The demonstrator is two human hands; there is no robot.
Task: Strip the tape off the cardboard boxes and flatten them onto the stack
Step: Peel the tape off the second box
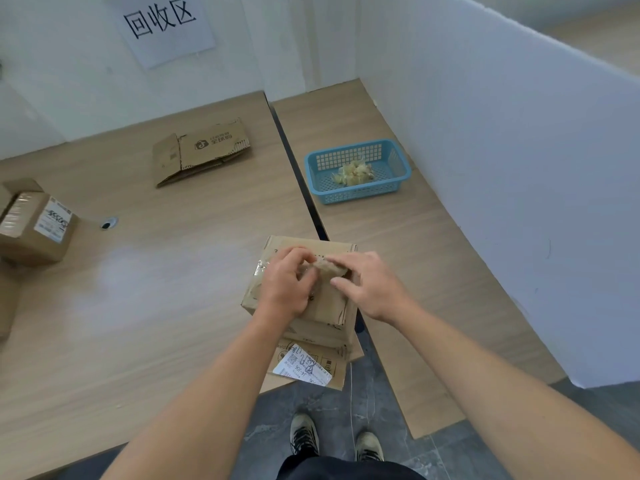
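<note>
A small cardboard box (329, 306) sits at the table's near edge, over the gap between two tables. Both hands are on its top. My left hand (285, 282) and my right hand (367, 284) pinch a crumpled wad of tape (329, 266) between their fingertips. Clear tape still shines on the box's left upper corner (259, 268). A white shipping label (301, 367) hangs off a lower flap. Far back on the left table lies a stack of flattened boxes (201, 150).
A blue plastic basket (398, 181) with crumpled tape scraps stands on the right table. A taped box (34, 226) with a label sits at the left edge, more cardboard below it. White partition walls close in the back and right. A cable hole (109, 223) is in the tabletop.
</note>
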